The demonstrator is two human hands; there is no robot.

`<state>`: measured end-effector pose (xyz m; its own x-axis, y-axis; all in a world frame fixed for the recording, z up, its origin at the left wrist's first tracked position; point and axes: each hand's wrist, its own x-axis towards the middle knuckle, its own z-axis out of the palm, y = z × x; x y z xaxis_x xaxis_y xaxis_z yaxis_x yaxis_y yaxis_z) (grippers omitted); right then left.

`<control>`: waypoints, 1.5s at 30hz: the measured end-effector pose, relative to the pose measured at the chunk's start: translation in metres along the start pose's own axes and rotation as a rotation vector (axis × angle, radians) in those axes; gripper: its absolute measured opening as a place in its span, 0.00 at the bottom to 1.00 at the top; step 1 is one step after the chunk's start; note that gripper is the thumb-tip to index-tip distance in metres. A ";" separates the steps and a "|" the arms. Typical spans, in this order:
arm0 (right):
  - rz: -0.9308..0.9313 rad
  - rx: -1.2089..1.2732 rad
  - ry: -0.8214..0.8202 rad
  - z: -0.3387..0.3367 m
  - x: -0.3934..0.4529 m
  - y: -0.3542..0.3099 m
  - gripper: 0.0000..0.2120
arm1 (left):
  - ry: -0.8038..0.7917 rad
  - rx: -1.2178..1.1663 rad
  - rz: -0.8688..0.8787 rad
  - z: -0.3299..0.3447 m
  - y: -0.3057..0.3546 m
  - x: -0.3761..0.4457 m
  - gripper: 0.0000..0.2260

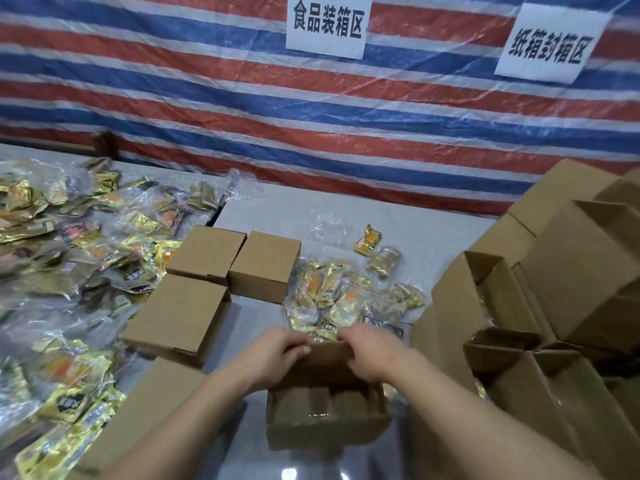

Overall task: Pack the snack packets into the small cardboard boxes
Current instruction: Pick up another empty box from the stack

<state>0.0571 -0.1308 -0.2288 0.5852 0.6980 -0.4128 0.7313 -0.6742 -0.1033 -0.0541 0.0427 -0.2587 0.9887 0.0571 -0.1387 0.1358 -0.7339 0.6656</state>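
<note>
Open box point(327, 415), both hands gripping far flap

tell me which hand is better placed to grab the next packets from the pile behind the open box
Right, probably. The right hand holds the open box's far flap directly below the pile; the left hand grips the same flap further left.

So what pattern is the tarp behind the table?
Red, white and blue stripes on the tarp, seen clearly in the head view.
</note>
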 end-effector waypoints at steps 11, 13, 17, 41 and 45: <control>0.228 0.156 -0.349 0.117 -0.051 0.007 0.12 | -0.197 -0.032 -0.015 0.106 -0.044 -0.037 0.10; 0.278 0.206 -0.354 0.119 -0.056 0.010 0.12 | -0.196 -0.043 -0.014 0.107 -0.042 -0.032 0.10; 0.366 0.314 -0.365 0.116 -0.060 0.016 0.13 | -0.085 -0.048 -0.023 0.103 -0.029 -0.003 0.13; 0.977 0.957 0.171 0.078 -0.018 0.040 0.12 | -0.529 0.875 0.176 0.240 0.000 0.177 0.30; 1.024 0.988 0.210 0.084 -0.015 0.037 0.10 | -0.497 0.695 0.161 0.224 0.003 0.162 0.22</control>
<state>0.0461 -0.1868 -0.3020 0.7984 -0.2242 -0.5589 -0.5226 -0.7191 -0.4580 0.0918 -0.1022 -0.4431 0.8278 -0.2661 -0.4938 -0.2334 -0.9639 0.1281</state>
